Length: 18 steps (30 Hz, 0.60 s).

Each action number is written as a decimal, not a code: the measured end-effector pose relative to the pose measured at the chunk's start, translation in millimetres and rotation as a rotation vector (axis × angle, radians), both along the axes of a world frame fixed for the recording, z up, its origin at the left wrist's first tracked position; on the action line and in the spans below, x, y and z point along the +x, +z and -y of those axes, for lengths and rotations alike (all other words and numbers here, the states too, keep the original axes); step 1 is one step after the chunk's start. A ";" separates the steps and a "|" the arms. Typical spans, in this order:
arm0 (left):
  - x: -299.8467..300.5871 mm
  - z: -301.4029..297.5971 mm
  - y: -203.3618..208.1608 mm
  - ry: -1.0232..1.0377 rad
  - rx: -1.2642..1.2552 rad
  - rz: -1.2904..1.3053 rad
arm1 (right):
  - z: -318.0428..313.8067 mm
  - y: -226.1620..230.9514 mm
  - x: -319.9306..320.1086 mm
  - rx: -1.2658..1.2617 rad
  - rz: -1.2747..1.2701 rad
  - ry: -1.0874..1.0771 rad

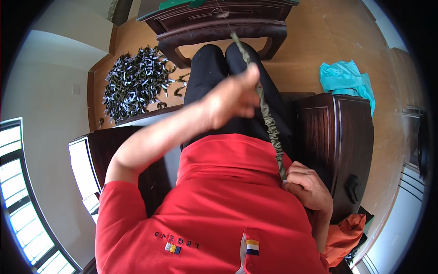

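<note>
Olive elastic cord (267, 116) stretched taut across lap, left hand (235, 98) with fingers pinched on its upper part, right hand (308, 185) fingers closed on its lower end at red shirt (214, 205), heap of seemingly similar tagged cords (134, 82) on floor, well apart, teal bag (346, 77) beside dark cabinet (337, 141).

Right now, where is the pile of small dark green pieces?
In the head view, the pile of green pieces lies on the wooden floor at the person's left, beside the dark wooden table and beyond the left hand.
</note>
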<state>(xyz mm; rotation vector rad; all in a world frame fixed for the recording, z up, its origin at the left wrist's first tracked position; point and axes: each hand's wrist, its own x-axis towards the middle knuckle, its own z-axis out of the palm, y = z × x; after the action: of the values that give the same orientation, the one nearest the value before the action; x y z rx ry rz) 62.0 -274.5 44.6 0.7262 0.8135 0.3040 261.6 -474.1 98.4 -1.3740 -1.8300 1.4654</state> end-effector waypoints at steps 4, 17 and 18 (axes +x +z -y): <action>16.8 -71.7 -26.6 0.233 0.207 0.112 | -13.1 3.4 -1.3 0.015 0.010 0.058; 21.0 -68.4 -18.5 0.404 -0.113 0.388 | -31.9 1.5 3.8 -0.076 0.057 0.024; 23.0 -66.2 -22.8 0.359 -0.041 0.452 | -37.8 2.3 2.5 -0.083 0.064 0.023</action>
<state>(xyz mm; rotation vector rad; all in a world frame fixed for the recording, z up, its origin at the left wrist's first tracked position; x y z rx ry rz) 85.0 -208.3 21.8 0.4435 0.5117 0.7441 264.1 -436.4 100.7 -1.4592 -1.8486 1.5423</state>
